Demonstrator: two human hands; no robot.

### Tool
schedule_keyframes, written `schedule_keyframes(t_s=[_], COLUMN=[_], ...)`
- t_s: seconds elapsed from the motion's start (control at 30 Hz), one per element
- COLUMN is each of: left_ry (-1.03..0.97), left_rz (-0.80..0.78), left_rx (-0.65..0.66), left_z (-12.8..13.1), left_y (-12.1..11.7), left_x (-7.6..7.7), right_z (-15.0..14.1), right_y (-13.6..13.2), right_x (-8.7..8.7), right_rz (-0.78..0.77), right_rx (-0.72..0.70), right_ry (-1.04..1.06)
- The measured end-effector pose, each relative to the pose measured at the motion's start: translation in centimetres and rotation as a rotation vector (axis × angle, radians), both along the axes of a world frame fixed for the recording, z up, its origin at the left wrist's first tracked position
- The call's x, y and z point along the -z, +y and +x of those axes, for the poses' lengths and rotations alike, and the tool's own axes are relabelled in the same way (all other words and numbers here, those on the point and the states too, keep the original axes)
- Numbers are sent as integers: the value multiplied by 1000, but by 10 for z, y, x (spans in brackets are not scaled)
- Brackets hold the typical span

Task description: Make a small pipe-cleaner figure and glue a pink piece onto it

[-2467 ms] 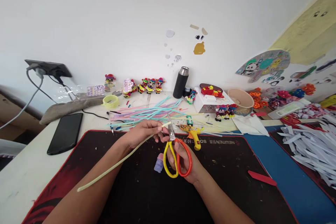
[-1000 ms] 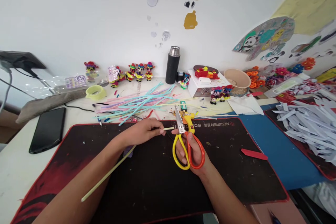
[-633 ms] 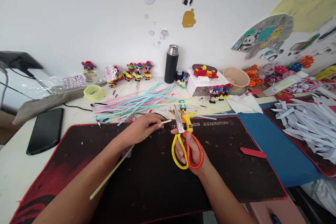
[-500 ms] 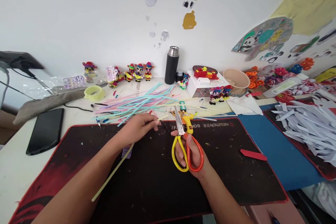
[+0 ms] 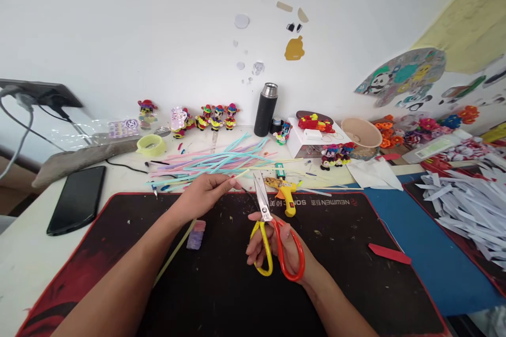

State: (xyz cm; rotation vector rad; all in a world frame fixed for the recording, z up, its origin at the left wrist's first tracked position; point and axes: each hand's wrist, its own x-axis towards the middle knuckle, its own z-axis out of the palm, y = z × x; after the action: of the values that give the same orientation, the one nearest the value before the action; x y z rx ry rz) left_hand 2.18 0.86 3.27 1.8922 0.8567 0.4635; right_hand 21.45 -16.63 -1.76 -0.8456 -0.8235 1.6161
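Scissors [image 5: 263,205] are held parted in the right hand [image 5: 291,250] above the mat [image 5: 237,300]; a yellow pipe cleaner [image 5: 174,254] is pinched by the left hand [image 5: 209,194]. Trimming seems the step; steady alignment is called for.

one head-worn camera looks forward and down from near above both hands [image 5: 205,196] [image 5: 291,253], facing the white wall [image 5: 158,37]

A pair of scissors [image 5: 265,215] sits in the right hand [image 5: 282,247], its silvery blades slightly parted and pointing away from the person, leaning a little left; one handle loop is yellow, the other red-orange, spread apart. A thin, pale yellow pipe cleaner [image 5: 175,254] is pinched in the left hand [image 5: 207,195], its long, nearly straight length slanting back beside the forearm.
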Motion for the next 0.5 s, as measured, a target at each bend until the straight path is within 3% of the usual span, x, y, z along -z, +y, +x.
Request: schedule_keyframes(t_s=[0.2,0.5], left_ry=[-53,-25], left_rz=[-123,-52], left_rx=[-70,-22], left_z=[-7,-10], left_y=[3,7], left_x=[1,4], right_z=[-6,-18], right_y=[12,28], right_x=[-4,-16], right_rz=[-76,-120], right_rx=[64,51], right_ry=[-100,-301])
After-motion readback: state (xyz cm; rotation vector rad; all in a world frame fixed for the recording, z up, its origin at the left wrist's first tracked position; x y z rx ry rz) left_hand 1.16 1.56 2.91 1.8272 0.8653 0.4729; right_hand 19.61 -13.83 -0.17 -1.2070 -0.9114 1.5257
